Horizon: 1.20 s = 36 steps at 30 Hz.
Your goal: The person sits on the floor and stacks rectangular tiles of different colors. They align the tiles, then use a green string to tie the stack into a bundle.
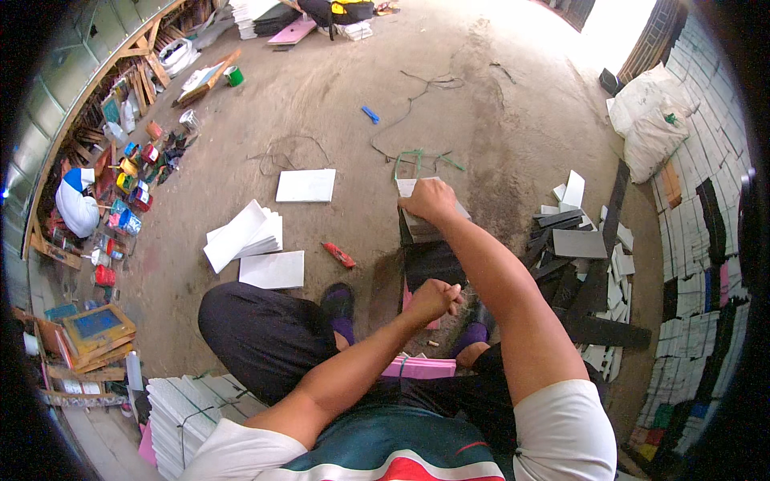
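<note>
My right hand (pixel 431 200), arm stretched forward, grips the far end of a stack of pale sheets (pixel 425 231). A white corner (pixel 407 187) shows beside its fingers. The stack lies over a dark block (pixel 437 260) between my feet. Nearer to me, my left hand (pixel 433 301) is closed in a loose fist above that block; whatever it may hold is hidden. Left of the block lies a red utility knife (pixel 338 255). Farther left are one white sheet (pixel 305 186), a fanned pile of white sheets (pixel 245 234) and another white sheet (pixel 273 269).
Black and white offcuts (pixel 579 244) are heaped at right, near white sacks (pixel 654 116) and a wall of stacked sheets (pixel 694 232). Paint cans (pixel 138 195) line the left side. A tied white stack (pixel 176 417) stands by my left knee. Green strapping (pixel 417 156) lies ahead.
</note>
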Each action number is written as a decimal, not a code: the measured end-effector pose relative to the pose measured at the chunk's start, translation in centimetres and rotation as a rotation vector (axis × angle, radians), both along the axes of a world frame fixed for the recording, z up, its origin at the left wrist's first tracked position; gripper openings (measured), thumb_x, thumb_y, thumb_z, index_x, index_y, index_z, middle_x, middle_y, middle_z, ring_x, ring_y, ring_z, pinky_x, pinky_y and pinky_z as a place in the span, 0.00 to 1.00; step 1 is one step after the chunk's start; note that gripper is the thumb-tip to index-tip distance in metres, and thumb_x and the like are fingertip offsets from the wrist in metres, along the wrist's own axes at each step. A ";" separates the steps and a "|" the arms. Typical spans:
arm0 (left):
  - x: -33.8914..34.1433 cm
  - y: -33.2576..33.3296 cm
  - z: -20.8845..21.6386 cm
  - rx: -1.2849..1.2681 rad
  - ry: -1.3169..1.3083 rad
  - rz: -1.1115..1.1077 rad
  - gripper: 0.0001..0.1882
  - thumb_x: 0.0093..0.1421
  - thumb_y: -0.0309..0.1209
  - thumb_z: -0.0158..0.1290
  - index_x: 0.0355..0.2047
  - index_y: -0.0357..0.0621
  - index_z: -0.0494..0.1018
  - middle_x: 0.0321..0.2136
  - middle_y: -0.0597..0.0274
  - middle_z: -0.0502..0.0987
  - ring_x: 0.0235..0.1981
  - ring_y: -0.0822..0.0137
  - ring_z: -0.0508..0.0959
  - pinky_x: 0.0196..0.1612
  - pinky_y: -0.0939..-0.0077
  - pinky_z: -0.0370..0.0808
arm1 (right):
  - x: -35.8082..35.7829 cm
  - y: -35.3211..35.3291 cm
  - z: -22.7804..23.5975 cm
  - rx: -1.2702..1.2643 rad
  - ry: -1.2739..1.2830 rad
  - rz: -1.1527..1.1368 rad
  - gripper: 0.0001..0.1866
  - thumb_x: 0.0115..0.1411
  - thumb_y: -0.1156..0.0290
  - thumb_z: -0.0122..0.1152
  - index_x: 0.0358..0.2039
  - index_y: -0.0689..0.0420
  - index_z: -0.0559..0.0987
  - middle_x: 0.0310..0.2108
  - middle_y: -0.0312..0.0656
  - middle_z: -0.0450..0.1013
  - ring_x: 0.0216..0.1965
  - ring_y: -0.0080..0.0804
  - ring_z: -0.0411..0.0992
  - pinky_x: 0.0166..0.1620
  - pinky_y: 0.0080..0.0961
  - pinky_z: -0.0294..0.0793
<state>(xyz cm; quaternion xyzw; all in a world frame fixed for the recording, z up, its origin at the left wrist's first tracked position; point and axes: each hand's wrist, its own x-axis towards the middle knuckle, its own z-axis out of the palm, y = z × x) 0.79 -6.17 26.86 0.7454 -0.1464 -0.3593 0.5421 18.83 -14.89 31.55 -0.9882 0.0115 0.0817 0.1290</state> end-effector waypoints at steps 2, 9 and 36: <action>0.4 0.9 1.5 -0.045 0.129 0.072 0.24 0.72 0.41 0.46 0.32 0.32 0.81 0.20 0.54 0.79 0.21 0.65 0.78 0.34 0.69 0.75 | 0.0 -0.2 -0.1 0.013 0.011 -0.032 0.31 0.49 0.44 0.66 0.40 0.63 0.85 0.42 0.56 0.81 0.46 0.52 0.80 0.50 0.43 0.79; 1.9 1.5 1.9 -0.059 -0.256 -0.101 0.14 0.65 0.32 0.53 0.34 0.33 0.83 0.27 0.53 0.83 0.28 0.64 0.79 0.38 0.67 0.76 | -2.5 0.1 -0.6 0.060 -0.034 -0.034 0.30 0.50 0.46 0.66 0.36 0.64 0.86 0.37 0.58 0.81 0.42 0.54 0.81 0.47 0.44 0.80; 18.7 3.0 14.9 0.113 -0.104 -0.046 0.16 0.64 0.42 0.59 0.32 0.39 0.83 0.13 0.77 0.62 0.14 0.80 0.58 0.18 0.76 0.52 | -18.8 -2.6 -12.6 0.817 -0.442 -0.395 0.19 0.71 0.59 0.49 0.36 0.61 0.82 0.32 0.53 0.78 0.35 0.47 0.78 0.41 0.38 0.74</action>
